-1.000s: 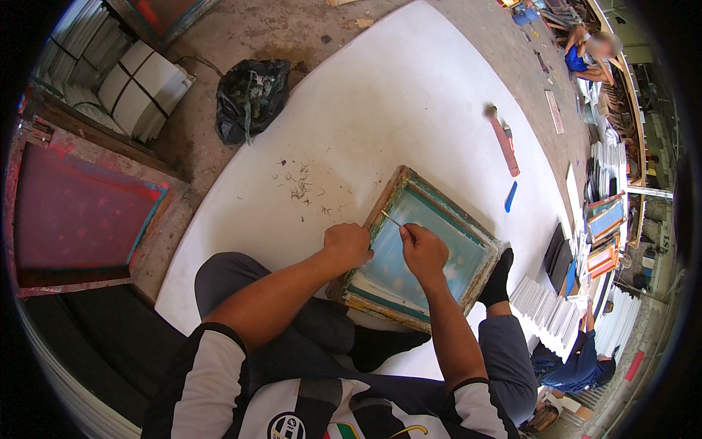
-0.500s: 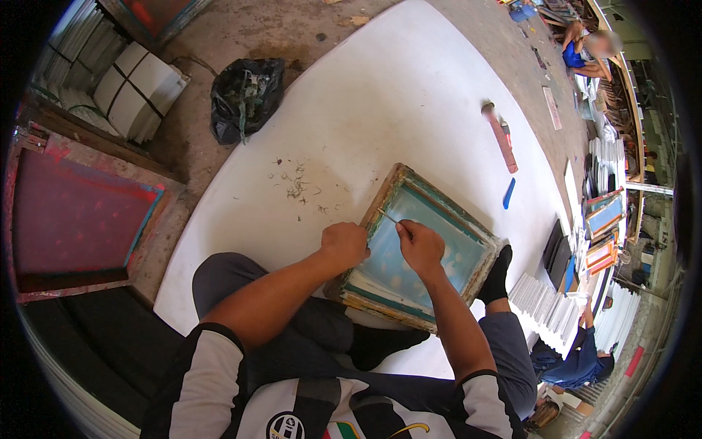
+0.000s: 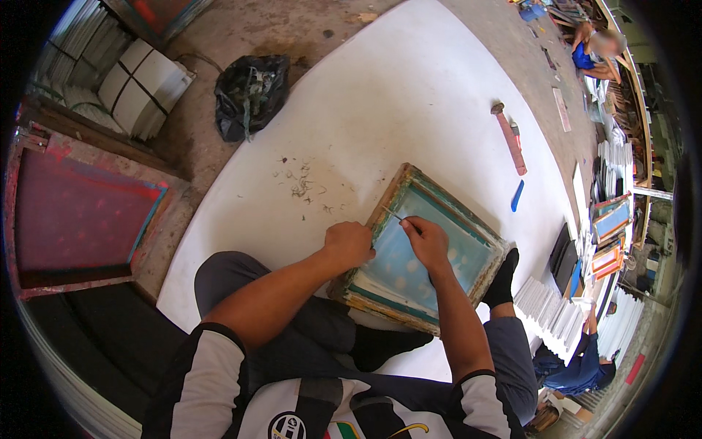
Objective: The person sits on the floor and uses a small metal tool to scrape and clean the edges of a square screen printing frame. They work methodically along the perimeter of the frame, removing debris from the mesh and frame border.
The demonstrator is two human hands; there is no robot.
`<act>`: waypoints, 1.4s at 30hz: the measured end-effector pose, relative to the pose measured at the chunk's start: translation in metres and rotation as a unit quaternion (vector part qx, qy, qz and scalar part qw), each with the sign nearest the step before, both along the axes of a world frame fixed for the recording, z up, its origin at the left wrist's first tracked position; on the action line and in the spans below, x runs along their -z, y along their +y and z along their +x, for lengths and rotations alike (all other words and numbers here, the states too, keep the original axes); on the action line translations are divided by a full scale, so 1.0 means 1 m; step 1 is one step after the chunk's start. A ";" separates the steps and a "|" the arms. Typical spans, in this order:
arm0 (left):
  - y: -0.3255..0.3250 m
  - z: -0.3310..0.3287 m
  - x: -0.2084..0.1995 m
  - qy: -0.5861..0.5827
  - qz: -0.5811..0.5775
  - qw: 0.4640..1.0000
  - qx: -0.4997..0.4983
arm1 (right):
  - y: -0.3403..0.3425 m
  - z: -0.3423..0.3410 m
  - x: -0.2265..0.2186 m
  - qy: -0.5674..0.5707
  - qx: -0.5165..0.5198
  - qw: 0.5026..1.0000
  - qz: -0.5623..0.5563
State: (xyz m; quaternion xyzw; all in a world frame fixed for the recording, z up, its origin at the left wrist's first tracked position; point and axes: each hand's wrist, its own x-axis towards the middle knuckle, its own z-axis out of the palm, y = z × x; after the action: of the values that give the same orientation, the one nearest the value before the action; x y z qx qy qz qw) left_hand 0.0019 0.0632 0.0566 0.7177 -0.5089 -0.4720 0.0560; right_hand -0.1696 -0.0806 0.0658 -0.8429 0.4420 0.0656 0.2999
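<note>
A worn wooden screen-printing frame (image 3: 479,282) with pale blue mesh lies tilted across the white board (image 3: 351,132), between my legs. My left hand (image 3: 349,246) is closed on its left edge, the fingers partly hidden. Over the upper left part of the mesh, my right hand (image 3: 428,241) pinches a thin metal tool (image 3: 391,213). The tool's tip points at the frame's left wooden bar; its handle is covered by my fingers, so its exact kind is unclear. Small curled scraps (image 3: 301,183) lie on the board to the left of the frame.
A hammer (image 3: 510,139) and a blue strip-like piece (image 3: 518,196) lie right of the frame. A black plastic bag (image 3: 251,95) stands beyond the board's left edge. At left is a reddish screen frame (image 3: 80,212). White stacked sheets (image 3: 552,314) and other people are at right.
The picture has shifted slightly. Both hands keep nearly the same places on the frame, and the thin tool still points at its left bar.
</note>
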 end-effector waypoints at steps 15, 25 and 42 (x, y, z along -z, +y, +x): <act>0.000 0.000 -0.004 -0.014 -0.002 1.000 0.001 | 0.017 0.003 -0.009 0.022 -0.031 0.997 -0.074; 0.002 -0.001 0.002 -0.018 -0.020 1.000 0.004 | -0.022 0.005 -0.005 0.014 0.274 0.766 0.581; 0.001 0.001 -0.002 -0.011 -0.004 1.000 0.011 | 0.057 0.009 -0.032 0.049 0.025 0.988 -0.144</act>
State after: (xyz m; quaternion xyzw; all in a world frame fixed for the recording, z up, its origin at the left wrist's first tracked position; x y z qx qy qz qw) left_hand 0.0026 0.0638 0.0583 0.7170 -0.5191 -0.4627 0.0485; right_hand -0.1608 -0.0232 0.0973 -0.8618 0.4819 0.0349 0.1548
